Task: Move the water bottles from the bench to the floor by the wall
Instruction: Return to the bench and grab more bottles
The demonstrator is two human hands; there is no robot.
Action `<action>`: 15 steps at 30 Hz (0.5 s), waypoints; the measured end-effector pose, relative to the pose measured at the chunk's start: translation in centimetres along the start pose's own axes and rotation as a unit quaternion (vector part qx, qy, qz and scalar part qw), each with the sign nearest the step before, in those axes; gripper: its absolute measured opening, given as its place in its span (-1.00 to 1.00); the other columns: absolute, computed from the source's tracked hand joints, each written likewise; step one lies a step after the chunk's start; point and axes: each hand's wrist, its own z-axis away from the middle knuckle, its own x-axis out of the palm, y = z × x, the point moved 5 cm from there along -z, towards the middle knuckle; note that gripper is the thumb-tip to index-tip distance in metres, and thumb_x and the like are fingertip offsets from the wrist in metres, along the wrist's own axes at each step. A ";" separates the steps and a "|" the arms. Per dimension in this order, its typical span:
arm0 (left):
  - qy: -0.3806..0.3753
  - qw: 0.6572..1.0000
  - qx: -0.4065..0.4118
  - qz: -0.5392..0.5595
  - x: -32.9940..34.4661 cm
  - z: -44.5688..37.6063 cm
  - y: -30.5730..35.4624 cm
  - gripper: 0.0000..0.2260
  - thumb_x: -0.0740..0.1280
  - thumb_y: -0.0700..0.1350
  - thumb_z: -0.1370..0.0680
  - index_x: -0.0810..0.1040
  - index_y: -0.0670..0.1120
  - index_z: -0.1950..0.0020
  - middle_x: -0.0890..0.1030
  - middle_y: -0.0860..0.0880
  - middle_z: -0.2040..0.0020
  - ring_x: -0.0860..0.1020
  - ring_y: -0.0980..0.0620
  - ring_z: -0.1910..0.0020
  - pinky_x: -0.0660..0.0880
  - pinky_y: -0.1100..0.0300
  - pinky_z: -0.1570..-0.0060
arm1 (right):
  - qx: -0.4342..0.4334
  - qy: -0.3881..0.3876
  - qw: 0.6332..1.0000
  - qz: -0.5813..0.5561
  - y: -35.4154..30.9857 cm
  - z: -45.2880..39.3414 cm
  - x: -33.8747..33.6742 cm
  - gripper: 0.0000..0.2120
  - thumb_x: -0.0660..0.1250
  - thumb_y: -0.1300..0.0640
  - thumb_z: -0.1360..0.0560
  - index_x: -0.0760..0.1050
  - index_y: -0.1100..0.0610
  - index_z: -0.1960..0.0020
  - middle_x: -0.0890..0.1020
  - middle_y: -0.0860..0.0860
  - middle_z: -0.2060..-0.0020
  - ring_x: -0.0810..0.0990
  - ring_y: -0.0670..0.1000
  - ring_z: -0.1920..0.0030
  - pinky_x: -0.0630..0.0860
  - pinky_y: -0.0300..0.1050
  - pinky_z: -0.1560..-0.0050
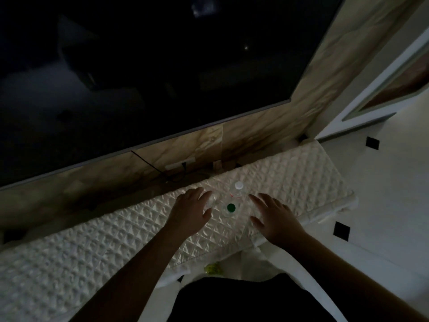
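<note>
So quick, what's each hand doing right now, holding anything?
Left hand: open, fingers spread, at a clear bottle but not closed on it.
Right hand: open, empty, hovering beside the green-capped bottle.

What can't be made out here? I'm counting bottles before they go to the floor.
Head view only, very dim:
- Clear bottle by the left hand: fingers partly cover it, cap unseen.
- White-capped bottle and green-capped bottle: fill levels unreadable in the dark.
- Yellow-green thing below the bench: partly hidden by its edge, unidentifiable.
- Right hand: contact with anything unclear.
</note>
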 end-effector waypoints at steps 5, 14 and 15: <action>-0.040 0.999 -0.027 -0.013 3.4 -1.8 1.4 -0.52 0.17 0.06 -0.57 0.24 0.00 -0.48 0.33 -0.08 -0.45 0.30 -0.10 -0.40 0.34 -0.03 -0.25 | -0.062 -0.038 0.997 0.024 1.2 -3.5 1.3 -0.42 0.12 -0.15 -0.56 0.05 -0.05 -0.51 0.22 0.03 -0.46 0.32 0.07 -0.39 0.33 0.03 -0.28; -0.050 0.994 -0.097 0.009 7.2 -3.8 -1.1 -0.48 0.24 0.02 -0.53 0.22 0.02 -0.48 0.26 -0.09 -0.49 0.31 -0.09 -0.39 0.39 -0.03 -0.23 | -0.131 -0.089 0.987 0.041 0.8 -8.1 6.8 -0.44 0.16 -0.08 -0.55 0.10 0.00 -0.49 0.30 0.07 -0.40 0.42 0.11 -0.29 0.42 0.02 -0.20; -0.053 0.993 -0.104 0.013 7.8 -4.0 -1.7 -0.46 0.24 0.02 -0.53 0.20 0.03 -0.49 0.23 -0.09 -0.50 0.31 -0.10 -0.39 0.40 -0.04 -0.23 | -0.135 -0.094 0.986 0.042 0.7 -8.6 7.6 -0.44 0.17 -0.06 -0.55 0.10 0.00 -0.49 0.30 0.08 -0.40 0.43 0.11 -0.28 0.43 0.02 -0.19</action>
